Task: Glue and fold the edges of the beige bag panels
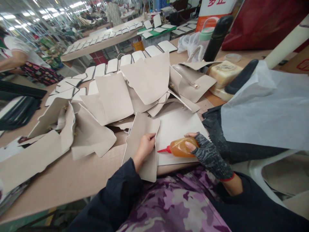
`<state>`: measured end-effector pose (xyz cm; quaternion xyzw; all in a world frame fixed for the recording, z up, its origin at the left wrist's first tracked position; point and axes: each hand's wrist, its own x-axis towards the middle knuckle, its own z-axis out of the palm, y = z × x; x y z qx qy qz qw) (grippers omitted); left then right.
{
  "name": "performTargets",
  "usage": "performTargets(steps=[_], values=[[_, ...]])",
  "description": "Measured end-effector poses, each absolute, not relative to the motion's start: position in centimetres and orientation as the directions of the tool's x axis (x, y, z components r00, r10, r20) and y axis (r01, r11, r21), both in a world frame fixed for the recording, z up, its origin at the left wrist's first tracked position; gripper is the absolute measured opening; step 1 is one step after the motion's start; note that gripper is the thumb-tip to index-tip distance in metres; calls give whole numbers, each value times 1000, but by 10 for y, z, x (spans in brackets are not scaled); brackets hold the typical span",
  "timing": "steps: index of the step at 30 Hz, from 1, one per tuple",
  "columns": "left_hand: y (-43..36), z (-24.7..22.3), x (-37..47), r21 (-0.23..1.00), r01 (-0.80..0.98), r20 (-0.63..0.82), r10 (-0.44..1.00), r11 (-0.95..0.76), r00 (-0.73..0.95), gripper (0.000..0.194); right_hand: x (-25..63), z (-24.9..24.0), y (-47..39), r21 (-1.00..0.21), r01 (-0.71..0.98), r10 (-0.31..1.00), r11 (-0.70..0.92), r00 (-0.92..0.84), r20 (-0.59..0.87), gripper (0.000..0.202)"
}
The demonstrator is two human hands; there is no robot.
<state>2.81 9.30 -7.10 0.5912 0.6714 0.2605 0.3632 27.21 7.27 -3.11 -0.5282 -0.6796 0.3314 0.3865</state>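
My left hand [146,146] is closed on the edge of a beige leather panel [137,135], which stands partly lifted at the table's front edge. In my right hand [205,149], which wears a grey fingerless glove, lies a squeeze bottle [180,147] of amber liquid, probably glue. Its red nozzle points left, with the tip close to the edge of the panel. Beneath the bottle is a flat pale sheet [178,124]. Beyond my hands, several beige leather pieces [149,77] are heaped, some with small gold metal fittings.
More beige pieces [91,132] lie to the left on the brown table [94,180]. White panels with dark edges [112,66] line its far side. At right are a yellowish block [224,75], a black bottle [218,37] and white paper [267,109]. A co-worker [26,58] stands far left.
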Motion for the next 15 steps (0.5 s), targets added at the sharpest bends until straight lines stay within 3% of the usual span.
performTargets(steps=[15], values=[[91,-74,28,788,587,-182,981,187,-67,34,273,-29,41,-885,432,974,170,-210,85,27]])
